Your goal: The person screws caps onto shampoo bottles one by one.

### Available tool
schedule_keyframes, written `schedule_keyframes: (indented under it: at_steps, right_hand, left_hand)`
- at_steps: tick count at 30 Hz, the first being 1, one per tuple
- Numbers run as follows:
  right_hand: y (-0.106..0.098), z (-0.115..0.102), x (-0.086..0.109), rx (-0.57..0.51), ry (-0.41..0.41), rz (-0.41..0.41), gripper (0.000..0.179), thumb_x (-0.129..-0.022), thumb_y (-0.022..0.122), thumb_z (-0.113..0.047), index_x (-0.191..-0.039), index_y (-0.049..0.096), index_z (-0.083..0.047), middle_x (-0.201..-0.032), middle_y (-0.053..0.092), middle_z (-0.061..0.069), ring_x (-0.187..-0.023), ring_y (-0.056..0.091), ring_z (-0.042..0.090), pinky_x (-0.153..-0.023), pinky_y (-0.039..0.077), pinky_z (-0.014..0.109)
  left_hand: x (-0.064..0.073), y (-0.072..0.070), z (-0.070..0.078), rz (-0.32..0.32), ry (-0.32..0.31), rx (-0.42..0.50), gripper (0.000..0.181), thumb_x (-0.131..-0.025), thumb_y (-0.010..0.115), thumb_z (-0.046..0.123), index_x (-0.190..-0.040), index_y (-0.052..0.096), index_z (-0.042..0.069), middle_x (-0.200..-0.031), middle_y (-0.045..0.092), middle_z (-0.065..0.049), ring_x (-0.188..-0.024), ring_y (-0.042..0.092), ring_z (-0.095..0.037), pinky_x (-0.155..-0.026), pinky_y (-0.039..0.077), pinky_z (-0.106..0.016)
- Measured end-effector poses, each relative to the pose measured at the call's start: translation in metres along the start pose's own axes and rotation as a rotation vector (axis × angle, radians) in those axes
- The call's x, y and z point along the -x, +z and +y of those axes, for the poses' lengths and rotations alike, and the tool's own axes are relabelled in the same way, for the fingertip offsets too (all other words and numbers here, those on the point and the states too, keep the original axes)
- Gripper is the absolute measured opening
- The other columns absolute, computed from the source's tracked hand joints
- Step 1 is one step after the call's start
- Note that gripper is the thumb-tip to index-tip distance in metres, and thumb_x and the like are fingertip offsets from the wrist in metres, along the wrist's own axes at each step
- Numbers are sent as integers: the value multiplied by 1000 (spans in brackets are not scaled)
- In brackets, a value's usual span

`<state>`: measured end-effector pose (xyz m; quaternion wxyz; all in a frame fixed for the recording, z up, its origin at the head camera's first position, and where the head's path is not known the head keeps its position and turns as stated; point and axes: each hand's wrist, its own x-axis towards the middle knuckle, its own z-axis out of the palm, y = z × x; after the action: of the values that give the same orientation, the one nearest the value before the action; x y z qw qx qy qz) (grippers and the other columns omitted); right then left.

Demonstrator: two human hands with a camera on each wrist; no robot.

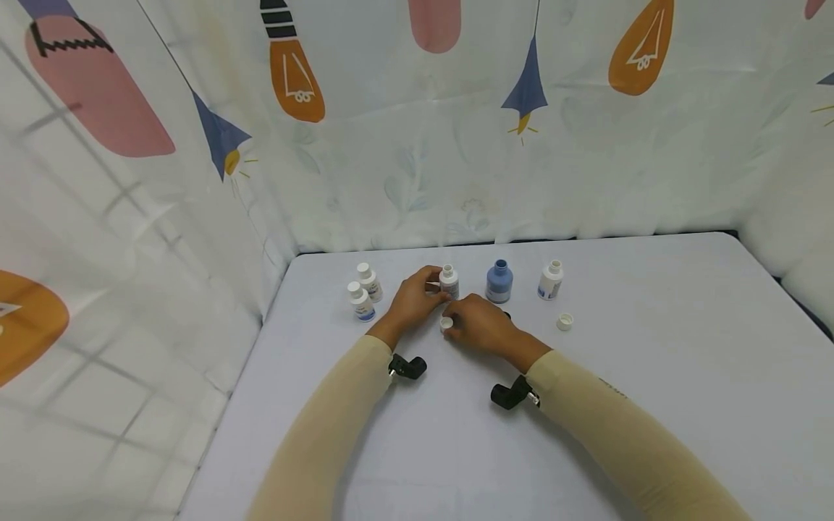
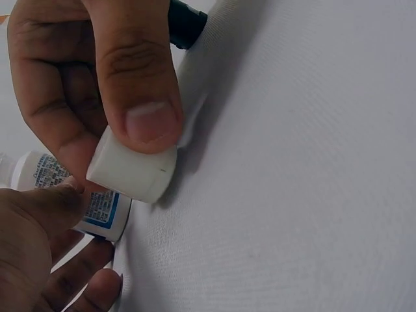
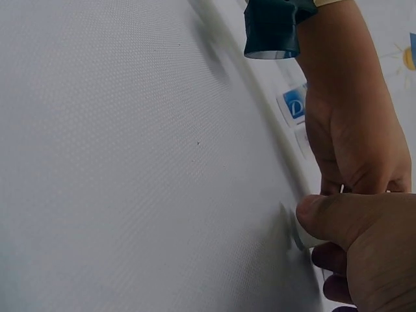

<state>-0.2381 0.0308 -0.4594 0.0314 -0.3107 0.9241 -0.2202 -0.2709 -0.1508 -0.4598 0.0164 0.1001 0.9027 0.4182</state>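
In the head view my left hand (image 1: 412, 302) holds a small white bottle (image 1: 449, 279) upright on the table; its neck is uncapped. Its label shows in the left wrist view, where fingers of the left hand (image 2: 29, 237) lie around the bottle (image 2: 101, 209). Just in front of it, my right hand (image 1: 483, 325) pinches a white screw cap (image 1: 446, 324) between thumb and finger. Seen closer, the cap (image 2: 130, 170) is tilted and apart from the bottle's neck. The right wrist view shows the right hand (image 3: 374, 240) covering most of the cap.
Two capped white bottles (image 1: 364, 302) stand at the left. Right of my hands are an uncapped blue bottle (image 1: 499, 284) and an uncapped white bottle (image 1: 550, 281), with a loose white cap (image 1: 564, 321) nearby. A small dark thing (image 1: 507, 315) shows partly behind the right hand.
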Motion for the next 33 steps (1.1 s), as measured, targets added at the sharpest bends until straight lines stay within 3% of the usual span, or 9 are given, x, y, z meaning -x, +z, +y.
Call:
schedule_keyframes:
  at_steps: [13, 21, 33]
  right_hand:
    - [-26, 0, 15, -82, 22, 4, 30, -91, 80, -24, -118, 73, -13, -111, 72, -3, -107, 63, 20, -89, 52, 39]
    - [-34, 5, 31, -84, 38, 12, 33, -92, 78, -27, -122, 71, -16, -114, 72, -3, -107, 63, 17, -85, 55, 37]
    - [-45, 1, 53, -102, -20, -10, 35, -90, 80, -26, -123, 73, -15, -112, 72, -5, -99, 60, 12, -78, 53, 30]
  left_hand:
    - [5, -4, -2, -22, 14, -27, 44, -95, 77, 21, -133, 56, 14, -133, 65, -5, -116, 66, -22, -103, 47, -42]
    - [22, -9, -2, -68, 44, -18, 44, -93, 79, 21, -131, 57, 15, -131, 66, -2, -115, 67, -21, -102, 49, -41]
    - [52, -16, 2, -124, 108, 33, 48, -91, 81, 19, -132, 57, 13, -128, 65, 0, -110, 69, -17, -93, 54, -35]
